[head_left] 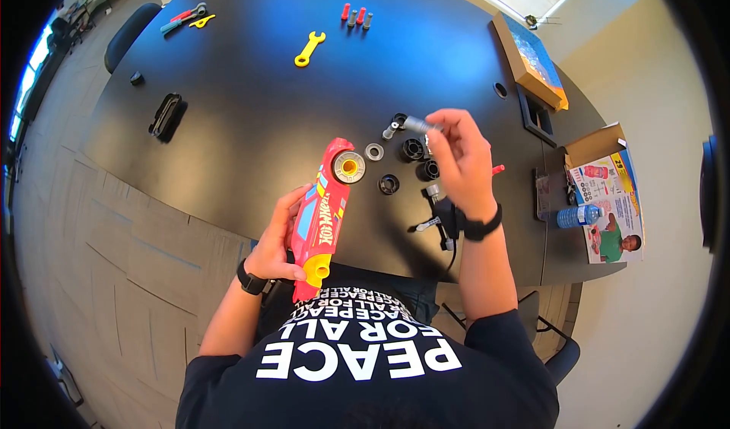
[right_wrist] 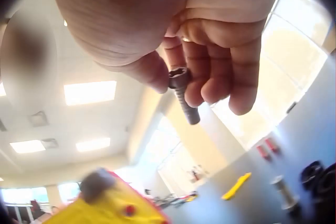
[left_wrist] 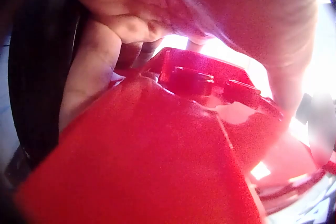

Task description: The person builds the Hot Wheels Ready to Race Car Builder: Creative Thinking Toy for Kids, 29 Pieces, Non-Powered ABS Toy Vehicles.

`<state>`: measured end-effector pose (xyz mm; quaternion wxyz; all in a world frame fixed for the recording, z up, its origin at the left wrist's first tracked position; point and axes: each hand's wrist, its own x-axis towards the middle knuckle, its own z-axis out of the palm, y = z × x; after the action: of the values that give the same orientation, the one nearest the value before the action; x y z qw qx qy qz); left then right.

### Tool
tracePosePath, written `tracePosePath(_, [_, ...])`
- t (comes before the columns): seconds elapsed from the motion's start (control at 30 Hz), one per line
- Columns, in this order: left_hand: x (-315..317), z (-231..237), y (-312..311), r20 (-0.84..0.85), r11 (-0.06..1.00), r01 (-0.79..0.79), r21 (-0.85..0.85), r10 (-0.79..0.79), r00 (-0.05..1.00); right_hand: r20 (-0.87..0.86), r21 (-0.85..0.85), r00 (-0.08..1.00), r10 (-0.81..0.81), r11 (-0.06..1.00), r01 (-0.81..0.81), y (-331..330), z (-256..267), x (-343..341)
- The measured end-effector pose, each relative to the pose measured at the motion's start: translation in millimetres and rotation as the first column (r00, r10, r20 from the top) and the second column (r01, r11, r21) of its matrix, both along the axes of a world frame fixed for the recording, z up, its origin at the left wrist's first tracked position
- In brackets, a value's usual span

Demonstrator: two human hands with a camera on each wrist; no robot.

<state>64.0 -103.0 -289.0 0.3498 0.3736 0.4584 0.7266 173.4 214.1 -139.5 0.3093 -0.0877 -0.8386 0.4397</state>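
Note:
My left hand (head_left: 272,248) grips a red toy car (head_left: 328,210) with "Hot Wheels" lettering along its side. One wheel (head_left: 349,167) with a yellow hub shows at the car's far end, and a yellow part (head_left: 315,268) at the near end. In the left wrist view, the red body (left_wrist: 142,145) fills most of the picture under the palm. Raised over the table, my right hand (head_left: 467,163) pinches a grey toy bolt (right_wrist: 187,100) between thumb and fingers. Below it lie black wheels (head_left: 411,150), a grey ring (head_left: 373,152) and another grey bolt (head_left: 390,131).
A yellow wrench (head_left: 309,49) and several red and grey bolts (head_left: 360,18) are on the far table. A black case (head_left: 165,115) lies left. Near my right forearm is a black device with silver legs (head_left: 430,224). Boxes (head_left: 608,193) and a water bottle (head_left: 579,216) stand right.

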Motion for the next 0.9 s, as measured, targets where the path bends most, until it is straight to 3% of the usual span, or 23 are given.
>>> tracePosePath(0.07, [-1.3, 0.1, 0.2, -0.020, 1.000, 0.006, -0.004, -0.006, 1.000, 0.013, 0.050, 0.989, 0.145, 0.988, -0.145, -31.6, 22.5, 10.6])
tracePosePath(0.17, [-1.1, 2.6, 1.5, -0.042, 1.000, 0.018, -0.003, -0.018, 0.999, 0.094, 0.317, 0.957, 0.275, 0.903, -0.291, -53.2, 37.2, 4.3])
tracePosePath(0.3, [-0.8, 4.4, 4.6, -0.088, 1.000, -0.003, -0.003, 0.003, 0.996, 0.077, 0.425, 0.941, 0.329, 0.843, -0.329, -59.0, 17.3, -10.3])
tracePosePath(0.43, [1.7, 6.6, 2.6, -0.114, 0.998, -0.027, -0.065, 0.019, 0.993, 0.198, 0.330, 0.963, 0.185, 0.912, -0.243, -53.5, 27.9, 4.8])
tracePosePath(0.5, [1.3, 8.5, 2.5, -0.089, 0.997, -0.030, -0.073, 0.024, 0.996, 0.125, 0.210, 0.992, 0.019, 0.977, -0.045, -39.8, 23.8, 18.3])
tracePosePath(0.57, [3.1, 13.6, 0.3, -0.072, 0.996, -0.046, -0.074, 0.041, 0.997, 0.026, 0.213, 0.992, -0.122, 0.970, 0.114, -15.4, -1.3, 34.9])
tracePosePath(0.6, [3.9, 13.1, 2.0, -0.056, 0.996, -0.051, -0.075, 0.047, 0.997, 0.150, 0.171, 0.970, -0.193, 0.971, 0.167, -6.4, -8.7, 50.9])
tracePosePath(0.63, [0.4, 5.9, 3.5, -0.091, 0.997, -0.058, -0.045, 0.053, 0.994, 0.161, 0.181, 0.964, -0.214, 0.966, 0.184, 2.3, -15.7, 69.2])
tracePosePath(0.7, [0.3, -0.1, 0.0, -0.035, 0.997, -0.033, -0.074, 0.030, 0.999, 0.468, 0.419, 0.803, -0.369, 0.892, 0.166, 13.4, -30.3, 105.6])
tracePosePath(0.73, [1.0, -1.2, 2.0, -0.017, 0.998, -0.042, -0.051, 0.041, 0.999, 0.566, 0.399, 0.710, -0.418, 0.893, 0.208, 14.1, -37.2, 118.9])
tracePosePath(0.9, [0.3, -0.4, 1.3, -0.019, 0.996, -0.017, -0.092, 0.015, 1.000, 0.612, 0.383, 0.632, -0.476, 0.877, 0.290, -12.1, -59.9, 146.4])
